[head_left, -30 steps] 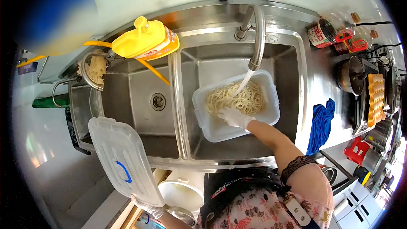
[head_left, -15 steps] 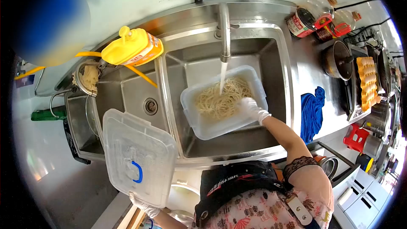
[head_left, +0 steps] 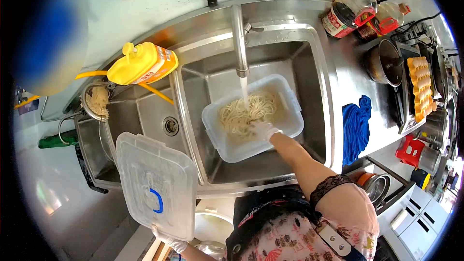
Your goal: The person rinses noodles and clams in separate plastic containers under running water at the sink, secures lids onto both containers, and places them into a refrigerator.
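A translucent plastic tub (head_left: 291,121) stands in the right sink basin, holding pale noodles (head_left: 241,111) in cloudy water. Water runs onto them from the tap (head_left: 239,43). My right hand (head_left: 263,131), in a white glove, reaches into the tub at the noodles' near edge; its fingers are blurred and partly under water. My left hand (head_left: 169,240), also gloved, grips the lower edge of a clear lid (head_left: 157,183) with a blue handle, tilted at the sink's front left.
A yellow jug (head_left: 142,64) sits on the sink's back left. Right of the sink lie a blue cloth (head_left: 356,130), large bottles (head_left: 340,19), a pot (head_left: 385,63) and an egg tray (head_left: 421,89). A strainer (head_left: 96,101) hangs at the left.
My right hand moved to the tub's right side, then back left into the noodles. The lid in my left hand has shifted right relative to the sink. The view has shifted too.
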Tool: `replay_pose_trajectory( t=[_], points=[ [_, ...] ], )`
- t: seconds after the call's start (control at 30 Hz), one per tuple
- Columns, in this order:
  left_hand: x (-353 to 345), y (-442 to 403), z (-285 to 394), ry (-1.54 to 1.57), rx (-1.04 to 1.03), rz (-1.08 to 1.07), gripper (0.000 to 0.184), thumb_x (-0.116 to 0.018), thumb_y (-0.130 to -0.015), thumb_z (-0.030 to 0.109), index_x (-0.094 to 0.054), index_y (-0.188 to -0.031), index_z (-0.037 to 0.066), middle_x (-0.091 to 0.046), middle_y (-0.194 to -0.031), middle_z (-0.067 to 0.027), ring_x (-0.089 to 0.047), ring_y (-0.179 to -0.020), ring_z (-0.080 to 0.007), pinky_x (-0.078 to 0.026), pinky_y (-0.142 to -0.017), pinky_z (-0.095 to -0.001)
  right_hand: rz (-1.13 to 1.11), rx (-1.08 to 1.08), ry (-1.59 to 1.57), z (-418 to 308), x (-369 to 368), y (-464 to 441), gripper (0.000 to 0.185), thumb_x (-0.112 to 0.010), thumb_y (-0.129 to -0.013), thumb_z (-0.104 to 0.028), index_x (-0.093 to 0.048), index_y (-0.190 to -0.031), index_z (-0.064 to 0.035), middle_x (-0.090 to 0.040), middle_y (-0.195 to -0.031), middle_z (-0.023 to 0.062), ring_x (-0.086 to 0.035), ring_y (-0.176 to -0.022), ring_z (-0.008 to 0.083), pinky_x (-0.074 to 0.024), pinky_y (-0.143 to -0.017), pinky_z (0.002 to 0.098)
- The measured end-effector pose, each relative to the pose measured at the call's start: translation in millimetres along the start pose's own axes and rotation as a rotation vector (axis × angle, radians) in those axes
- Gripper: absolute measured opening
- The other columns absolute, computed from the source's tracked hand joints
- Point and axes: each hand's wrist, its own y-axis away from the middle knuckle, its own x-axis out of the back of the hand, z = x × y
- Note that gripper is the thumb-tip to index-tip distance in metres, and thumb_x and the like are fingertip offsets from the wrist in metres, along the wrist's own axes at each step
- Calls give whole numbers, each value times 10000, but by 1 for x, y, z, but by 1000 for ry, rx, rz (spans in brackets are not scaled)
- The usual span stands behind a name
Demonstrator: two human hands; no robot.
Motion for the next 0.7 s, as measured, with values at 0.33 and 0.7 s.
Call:
replay_pose_trajectory(
  t=[0.33, 0.7],
  points=[
    [-11, 3, -10, 77, 61, 11, 793, -588, -759, 492, -321, -1350, 36, -406, -1308, -157, -443, -1141, -327, -411, -933, -461, -139, -99, -31, 34, 71, 48, 259, -566, -791, -150, -654, -982, 2, -646, -969, 211, -640, -925, 316, -519, -760, 430],
    [-8, -22, -4, 27, 55, -61, 756, -568, -772, 494, -339, -1355, 71, -435, -1302, -156, -466, -1137, -339, -422, -947, -470, 1176, -102, 34, 70, 290, 60, 464, -573, -813, -135, -487, -1270, -141, -551, -1185, 136, -595, -970, 337, -502, -804, 407]
  ],
)
